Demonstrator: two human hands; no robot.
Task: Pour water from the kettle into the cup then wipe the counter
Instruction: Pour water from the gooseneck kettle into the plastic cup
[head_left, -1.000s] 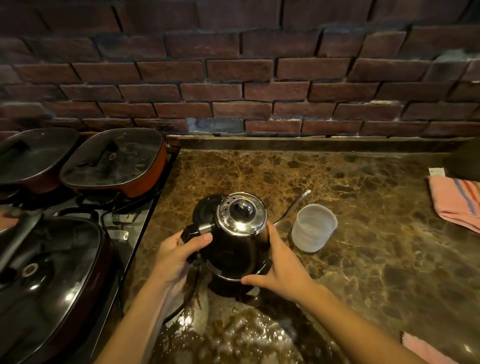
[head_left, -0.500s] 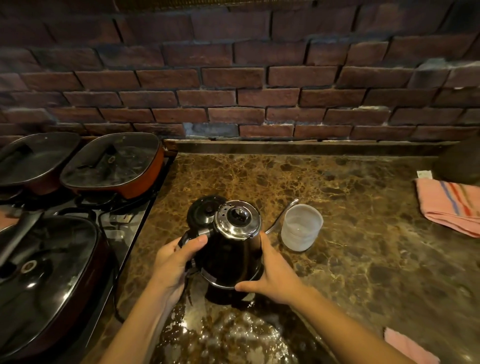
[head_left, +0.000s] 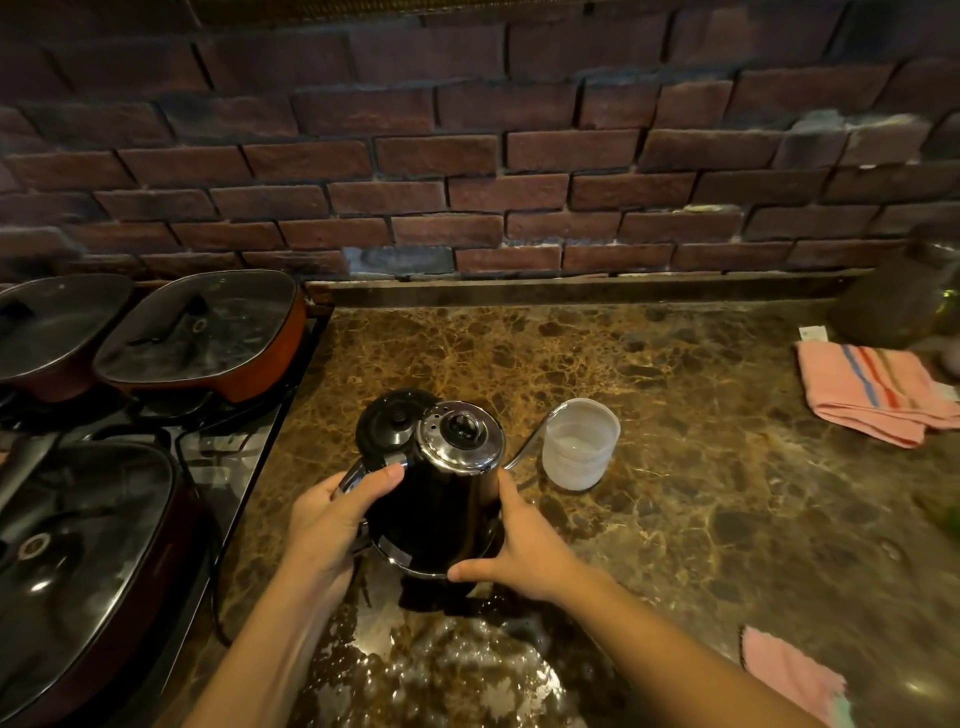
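Note:
A black kettle (head_left: 436, 509) with a shiny steel lid (head_left: 462, 436) is lifted off its round black base (head_left: 384, 421) and tilted to the right. My left hand (head_left: 332, 525) grips its handle, thumb on top. My right hand (head_left: 519, 545) supports the kettle's lower right side with thumb and spread fingers. Its thin gooseneck spout (head_left: 535, 436) reaches to the rim of a translucent white cup (head_left: 581, 444) that stands on the brown marble counter (head_left: 675, 493). The cup holds a little water.
Three lidded pans sit on the stove at left (head_left: 202, 332), (head_left: 57, 322), (head_left: 72, 561). A pink striped cloth (head_left: 872, 389) lies at the far right, another pink cloth (head_left: 789, 675) at the near right edge. A wet patch (head_left: 441, 665) shines on the counter in front.
The kettle has tipped further toward the cup, and its spout tip now sits at the cup's rim. Both hands keep their hold.

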